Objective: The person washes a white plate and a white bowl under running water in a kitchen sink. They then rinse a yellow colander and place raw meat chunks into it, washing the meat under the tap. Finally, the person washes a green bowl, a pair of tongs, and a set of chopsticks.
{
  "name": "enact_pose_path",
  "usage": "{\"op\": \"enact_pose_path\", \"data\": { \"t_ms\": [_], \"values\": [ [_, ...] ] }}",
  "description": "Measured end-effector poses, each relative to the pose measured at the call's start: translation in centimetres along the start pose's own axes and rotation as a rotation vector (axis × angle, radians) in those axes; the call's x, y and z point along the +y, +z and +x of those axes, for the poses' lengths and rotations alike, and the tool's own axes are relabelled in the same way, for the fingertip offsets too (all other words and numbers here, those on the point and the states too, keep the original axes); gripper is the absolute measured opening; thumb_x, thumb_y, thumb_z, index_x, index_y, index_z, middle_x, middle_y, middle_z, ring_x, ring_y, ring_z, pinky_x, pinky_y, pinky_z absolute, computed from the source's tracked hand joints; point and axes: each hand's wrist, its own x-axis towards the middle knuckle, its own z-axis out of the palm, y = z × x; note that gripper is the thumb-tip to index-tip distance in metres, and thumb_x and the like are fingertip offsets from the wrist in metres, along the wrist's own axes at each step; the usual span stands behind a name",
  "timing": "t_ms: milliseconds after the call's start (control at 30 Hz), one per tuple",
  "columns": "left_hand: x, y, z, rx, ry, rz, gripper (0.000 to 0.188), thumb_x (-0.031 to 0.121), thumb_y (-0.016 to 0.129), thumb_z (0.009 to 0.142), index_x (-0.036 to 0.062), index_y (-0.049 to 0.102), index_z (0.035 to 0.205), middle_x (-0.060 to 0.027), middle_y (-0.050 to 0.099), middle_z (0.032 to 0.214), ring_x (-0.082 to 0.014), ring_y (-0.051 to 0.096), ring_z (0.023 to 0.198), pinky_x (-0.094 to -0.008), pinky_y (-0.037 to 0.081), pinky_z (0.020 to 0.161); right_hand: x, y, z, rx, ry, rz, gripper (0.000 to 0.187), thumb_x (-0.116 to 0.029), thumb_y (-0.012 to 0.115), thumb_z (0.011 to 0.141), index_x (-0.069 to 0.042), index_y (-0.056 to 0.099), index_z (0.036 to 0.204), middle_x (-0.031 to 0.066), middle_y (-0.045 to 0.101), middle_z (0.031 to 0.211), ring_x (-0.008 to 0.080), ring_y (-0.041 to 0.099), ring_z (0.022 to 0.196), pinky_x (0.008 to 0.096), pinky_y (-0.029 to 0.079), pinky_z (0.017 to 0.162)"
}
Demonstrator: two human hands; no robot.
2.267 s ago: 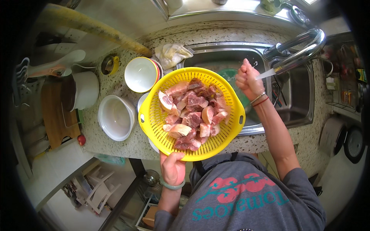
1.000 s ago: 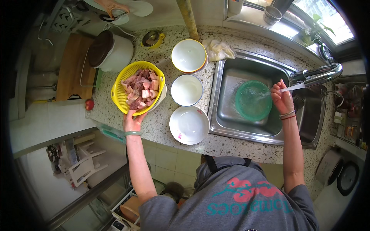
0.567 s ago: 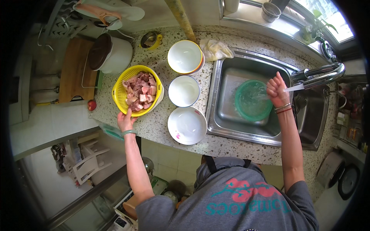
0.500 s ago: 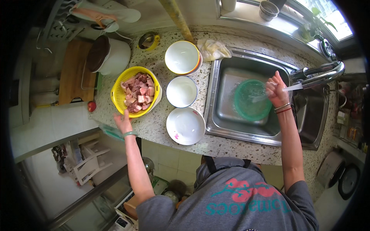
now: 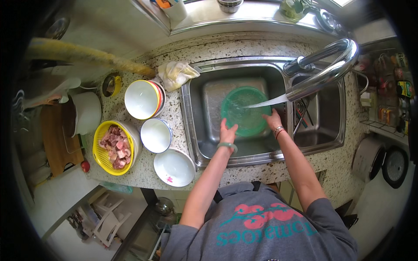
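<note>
A translucent green basin (image 5: 249,122) sits in the large left bowl of the steel sink (image 5: 197,126). Water (image 5: 266,103) pours into it from the chrome tap (image 5: 324,82). My left hand (image 5: 228,131) grips the basin's near left rim, thumb and fingers apart around the edge. At the right rim my right hand (image 5: 272,120) takes hold of the opposite side, its fingertips partly hidden. Left of the sink, a yellow strainer basket (image 5: 99,148) of cut raw meat (image 5: 116,147) rests in a white container.
White bowls stand beside the sink: a stack (image 5: 141,99), a blue-rimmed bowl (image 5: 156,135) and a shallow bowl (image 5: 174,167). A cloth (image 5: 176,75) lies behind them. Utensils (image 5: 301,113) are in the smaller sink bowl. A red fruit (image 5: 85,166) lies near the counter's left edge.
My left hand has left the yellow strainer basket and come to the basin's left rim. My right hand has moved down from the tap's stream to the right rim. The view has shifted right.
</note>
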Motion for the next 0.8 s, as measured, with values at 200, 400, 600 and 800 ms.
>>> {"op": "enact_pose_path", "data": {
  "t_ms": [200, 400, 600, 800],
  "values": [
    [-4.3, -1.1, 7.4, 0.185, -0.065, 0.144, 0.081, 0.005, 0.063, 0.082, 0.0189, 0.016, 0.147, -0.0132, 0.044, 0.135, -0.0299, 0.053, 0.112, -0.0493, 0.050, 0.079, 0.7, 1.5, -1.8, 0.028, 0.014, -0.049, 0.062, -0.022, 0.070, 0.073, -0.003, 0.049, 0.129, 0.0232, 0.062, 0.113, 0.0352, 0.060, 0.106, 0.0388, 0.047, 0.092],
    [-8.0, -2.8, 11.0, 0.111, -0.134, 0.264, 0.047, 0.005, 0.060, 0.084, 0.0077, 0.040, 0.127, -0.0145, 0.058, 0.112, -0.0284, 0.065, 0.085, -0.0413, 0.057, 0.051, -5.3, -1.8, -5.7, -0.023, -0.155, -0.238, 0.049, -0.020, 0.059, 0.073, -0.005, 0.056, 0.120, 0.0273, 0.064, 0.097, 0.0444, 0.060, 0.094, 0.0486, 0.048, 0.087],
    [-6.2, -1.8, 9.6, -0.035, -0.217, 0.040, 0.024, 0.012, 0.054, 0.090, 0.0074, 0.052, 0.113, -0.0113, 0.062, 0.101, -0.0254, 0.066, 0.080, -0.0430, 0.058, 0.053, -7.4, -5.0, -9.4, 0.090, -0.292, -0.304, 0.055, -0.012, 0.057, 0.072, -0.006, 0.053, 0.126, 0.0262, 0.062, 0.080, 0.0395, 0.063, 0.074, 0.0468, 0.049, 0.069],
    [-1.4, -2.5, 7.1, 0.213, 0.377, 0.265, 0.039, 0.013, 0.056, 0.085, 0.0116, 0.055, 0.124, -0.0096, 0.067, 0.098, -0.0231, 0.065, 0.075, -0.0381, 0.054, 0.060, -4.7, -4.3, -8.1, 0.034, -0.397, 0.360, 0.054, -0.008, 0.057, 0.079, -0.008, 0.048, 0.132, 0.0124, 0.059, 0.071, 0.0169, 0.054, 0.051, 0.0320, 0.046, 0.047]
  ]
}}
